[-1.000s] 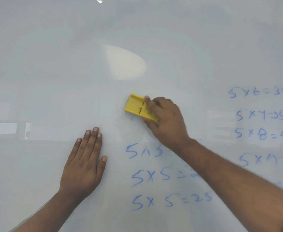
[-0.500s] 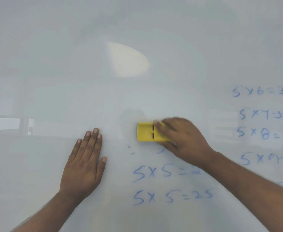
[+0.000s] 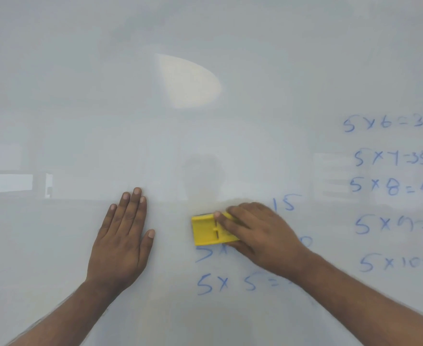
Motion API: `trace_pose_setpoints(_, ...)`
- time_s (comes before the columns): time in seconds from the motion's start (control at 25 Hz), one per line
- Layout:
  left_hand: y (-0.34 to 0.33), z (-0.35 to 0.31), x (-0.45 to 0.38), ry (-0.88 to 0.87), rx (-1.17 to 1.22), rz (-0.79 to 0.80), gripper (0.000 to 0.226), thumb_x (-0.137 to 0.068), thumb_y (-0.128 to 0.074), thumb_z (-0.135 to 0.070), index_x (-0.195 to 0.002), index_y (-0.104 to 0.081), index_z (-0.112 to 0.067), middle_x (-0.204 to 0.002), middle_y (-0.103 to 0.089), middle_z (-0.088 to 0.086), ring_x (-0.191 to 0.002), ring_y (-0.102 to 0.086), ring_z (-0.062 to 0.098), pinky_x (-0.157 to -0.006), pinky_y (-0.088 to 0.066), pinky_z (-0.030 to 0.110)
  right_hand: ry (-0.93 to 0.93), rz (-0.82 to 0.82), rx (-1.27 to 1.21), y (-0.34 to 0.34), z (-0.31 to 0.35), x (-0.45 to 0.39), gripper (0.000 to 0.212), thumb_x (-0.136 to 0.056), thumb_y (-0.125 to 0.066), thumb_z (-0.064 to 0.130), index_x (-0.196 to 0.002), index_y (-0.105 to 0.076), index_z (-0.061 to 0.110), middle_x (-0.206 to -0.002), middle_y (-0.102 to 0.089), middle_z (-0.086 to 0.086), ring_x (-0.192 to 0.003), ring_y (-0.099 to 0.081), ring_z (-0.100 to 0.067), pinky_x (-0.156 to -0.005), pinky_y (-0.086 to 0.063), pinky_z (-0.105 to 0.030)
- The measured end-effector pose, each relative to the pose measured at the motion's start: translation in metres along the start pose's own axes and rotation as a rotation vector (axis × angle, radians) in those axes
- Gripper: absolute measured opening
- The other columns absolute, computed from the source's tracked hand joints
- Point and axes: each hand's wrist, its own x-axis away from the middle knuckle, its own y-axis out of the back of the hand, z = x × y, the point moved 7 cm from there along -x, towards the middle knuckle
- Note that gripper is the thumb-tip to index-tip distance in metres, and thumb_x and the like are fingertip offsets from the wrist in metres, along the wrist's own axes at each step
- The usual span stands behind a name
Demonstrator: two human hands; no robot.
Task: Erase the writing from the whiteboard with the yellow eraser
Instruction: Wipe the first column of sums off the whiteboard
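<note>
Blue writing (image 3: 226, 283) is showing nearest the viewer, low on the whiteboard (image 3: 80, 108): a line reading "5 x 5 =", with its end passing under the right forearm. Just above it, the right hand (image 3: 260, 236) is gripping the yellow eraser (image 3: 209, 229), fingers lying across its back and the thumb tucked beneath its lower edge, pressing it flat to the board. The eraser is covering most of another line, only a "5" stroke peeking out below it. To the left, the left hand (image 3: 120, 240) is resting open, palm flat against a bare stretch of board, fingers together and pointing up, holding nothing. A "15" is sitting just above the right knuckles. Farther up and to the right, a column of sums is running from "5 x 6 = 30" down to "5 x 10 =". A pale reflection (image 3: 188, 83) is glowing higher up the board
</note>
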Motion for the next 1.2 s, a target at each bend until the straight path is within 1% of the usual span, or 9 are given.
trace_pose_setpoints(0.16,-0.002,0.001,0.001,0.012,-0.008,0.008,0.065,-0.103,-0.028,-0.036,-0.161,-0.016,-0.007,-0.171,-0.012,0.006,-0.158,-0.011,0.024,-0.129,-0.01,0.043,-0.26,-0.102,0.004,0.025,-0.059,-0.017,0.054,-0.091,-0.06,0.035,-0.137,-0.051,0.01,-0.116,-0.063,-0.016,-0.102,-0.061,-0.036,-0.088,-0.048,-0.042)
trace_pose_setpoints(0.28,-0.004,0.0,0.004,0.029,-0.006,0.013,0.065,-0.103,-0.028,-0.035,-0.161,-0.016,-0.007,-0.171,-0.013,0.008,-0.158,-0.011,0.025,-0.128,-0.011,0.044,-0.366,-0.159,-0.078,0.018,-0.049,-0.039,0.058,-0.086,-0.068,0.031,-0.136,-0.052,0.008,-0.116,-0.062,-0.017,-0.102,-0.06,-0.037,-0.088,-0.049,-0.044)
trace_pose_setpoints(0.48,-0.005,0.002,0.007,0.03,0.003,0.01,0.065,-0.104,-0.028,-0.036,-0.161,-0.016,-0.007,-0.171,-0.014,0.008,-0.158,-0.012,0.025,-0.128,-0.012,0.045,-0.12,-0.075,-0.133,-0.018,0.033,-0.001,0.048,-0.093,-0.06,0.031,-0.135,-0.052,0.009,-0.116,-0.063,-0.014,-0.1,-0.06,-0.035,-0.089,-0.049,-0.043)
trace_pose_setpoints(0.64,-0.005,0.003,0.008,0.032,0.004,0.01,0.065,-0.104,-0.027,-0.036,-0.161,-0.015,-0.008,-0.171,-0.012,0.007,-0.158,-0.011,0.025,-0.129,-0.01,0.044,0.079,0.017,-0.061,-0.016,0.03,0.046,0.042,-0.099,-0.051,0.035,-0.133,-0.054,0.011,-0.112,-0.065,-0.011,-0.094,-0.06,-0.03,-0.088,-0.048,-0.039)
trace_pose_setpoints(0.72,-0.006,0.002,0.011,0.035,0.009,0.005,0.065,-0.104,-0.027,-0.036,-0.161,-0.014,-0.009,-0.172,-0.011,0.006,-0.158,-0.011,0.025,-0.129,-0.01,0.044,0.051,0.005,-0.005,-0.006,0.003,0.044,0.045,-0.098,-0.053,0.037,-0.133,-0.055,0.01,-0.11,-0.065,-0.012,-0.092,-0.06,-0.031,-0.087,-0.046,-0.04)
trace_pose_setpoints(0.8,-0.007,0.003,0.012,0.053,0.009,-0.004,0.065,-0.104,-0.027,-0.036,-0.161,-0.014,-0.008,-0.171,-0.011,0.006,-0.158,-0.011,0.025,-0.128,-0.011,0.045,-0.06,-0.053,0.0,0.003,-0.02,0.027,0.048,-0.096,-0.057,0.037,-0.134,-0.054,0.009,-0.109,-0.065,-0.013,-0.093,-0.061,-0.034,-0.084,-0.047,-0.041)
trace_pose_setpoints(0.92,-0.007,0.0,0.02,0.086,0.015,-0.018,0.065,-0.103,-0.029,-0.035,-0.16,-0.016,-0.006,-0.17,-0.014,0.01,-0.158,-0.011,0.026,-0.128,-0.013,0.047,-0.2,-0.136,-0.07,0.002,-0.016,0.002,0.05,-0.094,-0.059,0.036,-0.134,-0.054,0.006,-0.107,-0.065,-0.015,-0.094,-0.061,-0.035,-0.086,-0.048,-0.042)
trace_pose_setpoints(1.08,-0.009,0.0,0.028,0.075,0.01,-0.023,0.065,-0.104,-0.028,-0.036,-0.16,-0.017,-0.005,-0.17,-0.015,0.012,-0.158,-0.013,0.027,-0.128,-0.014,0.048,-0.048,-0.067,-0.125,-0.026,0.05,0.019,0.045,-0.094,-0.057,0.032,-0.131,-0.056,0.007,-0.107,-0.066,-0.013,-0.09,-0.061,-0.033,-0.084,-0.05,-0.039)
trace_pose_setpoints(1.2,-0.009,0.0,0.028,0.059,0.011,-0.002,0.066,-0.104,-0.027,-0.037,-0.16,-0.016,-0.005,-0.17,-0.014,0.012,-0.158,-0.012,0.028,-0.128,-0.012,0.047,0.077,0.006,-0.092,-0.029,0.062,0.041,0.041,-0.096,-0.056,0.032,-0.131,-0.056,0.01,-0.105,-0.065,-0.008,-0.088,-0.058,-0.028,-0.082,-0.05,-0.038)
